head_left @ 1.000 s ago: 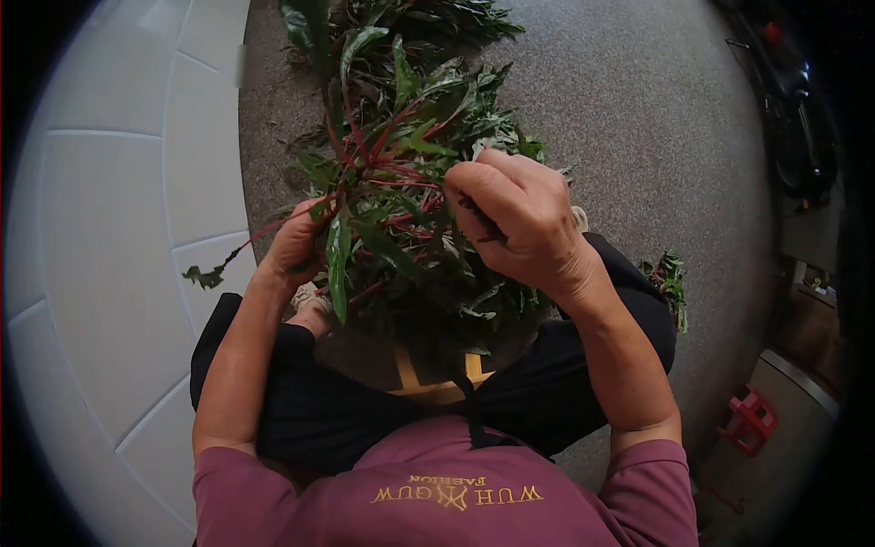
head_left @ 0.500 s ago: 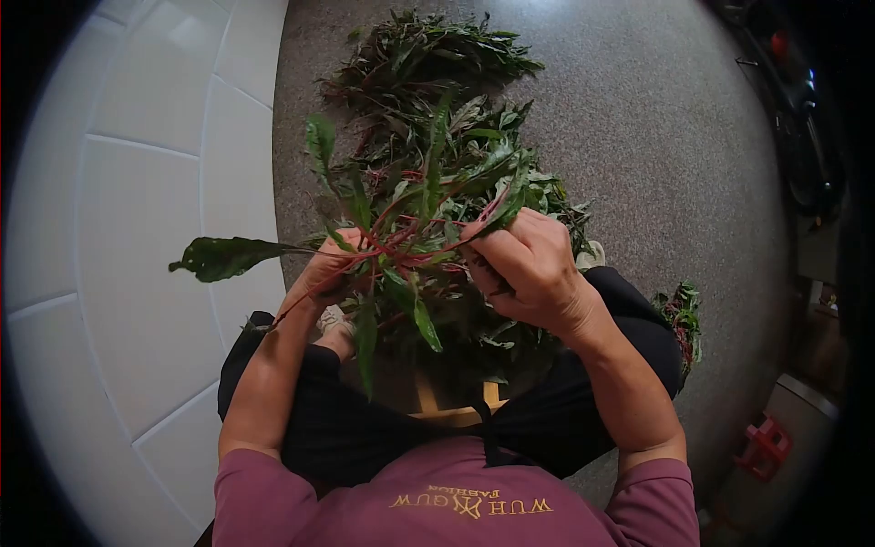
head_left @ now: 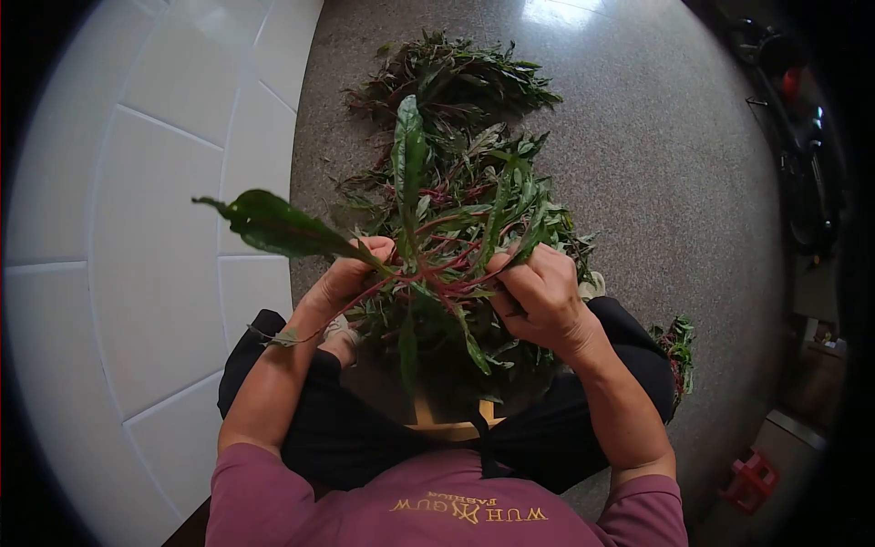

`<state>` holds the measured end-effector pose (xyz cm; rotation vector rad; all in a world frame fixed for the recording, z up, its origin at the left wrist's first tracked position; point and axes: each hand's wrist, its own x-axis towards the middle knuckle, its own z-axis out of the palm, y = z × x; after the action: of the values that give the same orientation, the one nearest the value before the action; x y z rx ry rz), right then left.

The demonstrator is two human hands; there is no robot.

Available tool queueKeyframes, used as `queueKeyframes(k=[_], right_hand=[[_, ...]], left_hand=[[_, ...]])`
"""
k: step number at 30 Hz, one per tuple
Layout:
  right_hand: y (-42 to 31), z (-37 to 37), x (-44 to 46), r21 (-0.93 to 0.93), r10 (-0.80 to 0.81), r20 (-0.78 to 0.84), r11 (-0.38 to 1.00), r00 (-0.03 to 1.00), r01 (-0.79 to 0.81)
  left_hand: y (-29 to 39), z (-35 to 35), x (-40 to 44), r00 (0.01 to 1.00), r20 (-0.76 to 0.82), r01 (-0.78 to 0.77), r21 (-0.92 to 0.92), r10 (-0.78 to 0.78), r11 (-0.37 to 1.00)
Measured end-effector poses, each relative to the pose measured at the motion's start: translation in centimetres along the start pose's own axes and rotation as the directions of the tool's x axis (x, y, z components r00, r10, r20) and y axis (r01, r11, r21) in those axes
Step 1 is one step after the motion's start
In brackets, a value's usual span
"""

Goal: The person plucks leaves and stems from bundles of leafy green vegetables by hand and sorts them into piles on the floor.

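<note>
the left hand (head_left: 343, 277) grasps a red-stemmed plant (head_left: 423, 272), the right hand (head_left: 549, 296) pinches its leaves (head_left: 532, 232), and any pull needs steady support.

speckled grey floor (head_left: 674, 173), pale tiled wall (head_left: 164, 201), bright reflection (head_left: 561, 13), red plastic stool (head_left: 750, 481)

Speckled grey floor (head_left: 665, 182) bears a long heap of leafy, red-stemmed greens (head_left: 465, 146). A smaller bunch of greens (head_left: 676, 351) lies apart, beside the person's right knee (head_left: 629, 342).
</note>
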<state>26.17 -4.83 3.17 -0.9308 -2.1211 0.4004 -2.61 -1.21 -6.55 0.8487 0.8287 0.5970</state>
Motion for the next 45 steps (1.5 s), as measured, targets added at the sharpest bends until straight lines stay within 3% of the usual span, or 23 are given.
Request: queueKeyframes(k=[10,12,13,15,16,20,22,23,26,31,36,39,45], right_hand=[[-0.5,-0.3,0.0,-0.055,0.008,-0.017,0.998,1.000,-0.009],[-0.5,-0.4,-0.2,-0.053,0.016,-0.019,0.998,1.000,-0.017],[-0.4,-0.3,-0.3,-0.052,0.018,-0.022,0.998,1.000,-0.019],[0.0,-0.5,-0.6,-0.058,0.040,-0.012,0.997,0.999,-0.041],[-0.2,-1.0,-0.6,-0.070,0.078,0.033,0.995,0.996,-0.076],[0.5,-1.0,-0.7,-0.066,0.137,-0.115,0.987,0.984,-0.145],[0.9,-0.8,-0.7,-0.076,0.151,-0.115,0.984,0.982,-0.160],[1.0,-0.6,-0.7,-0.087,0.159,-0.125,0.981,0.979,-0.171],[1.3,0.0,-1.0,-0.161,0.218,-0.027,0.962,0.976,-0.220],[1.7,0.5,-0.7,-0.268,0.272,0.079,0.932,0.959,-0.243],[2.3,1.1,-0.8,-0.239,0.157,0.048,0.961,0.986,-0.141],[2.0,1.2,-0.6,-0.299,0.175,0.072,0.943,0.982,-0.146],[2.4,1.1,-0.9,-0.333,0.218,0.082,0.926,0.973,-0.179]], left_hand=[[-0.4,-0.7,0.4,1.000,0.016,-0.007,0.109,0.005,0.994],[-0.5,-0.2,0.5,0.999,-0.048,0.003,0.066,0.000,0.998],[-1.4,-0.7,0.7,0.999,-0.011,-0.048,0.097,0.049,0.994],[0.6,1.5,0.2,0.991,-0.070,0.094,-0.203,-0.110,0.975],[0.6,2.2,0.6,0.954,-0.271,0.077,-0.200,-0.131,0.977],[0.2,1.2,1.1,0.933,-0.274,0.186,-0.182,-0.232,0.966],[0.4,1.2,0.7,0.936,-0.255,0.191,-0.208,-0.241,0.959],[0.8,2.0,0.9,0.912,-0.323,0.223,-0.133,-0.255,0.966],[0.4,1.8,1.0,0.898,-0.353,0.247,-0.096,-0.265,0.964],[0.6,2.1,0.5,0.916,-0.297,0.263,-0.059,-0.269,0.963],[1.8,3.6,0.1,0.919,-0.293,0.271,-0.013,-0.263,0.962],[1.3,3.0,-0.1,0.933,-0.207,0.299,-0.004,-0.294,0.954],[2.2,4.8,-0.3,0.925,-0.237,0.317,0.050,-0.297,0.947]])
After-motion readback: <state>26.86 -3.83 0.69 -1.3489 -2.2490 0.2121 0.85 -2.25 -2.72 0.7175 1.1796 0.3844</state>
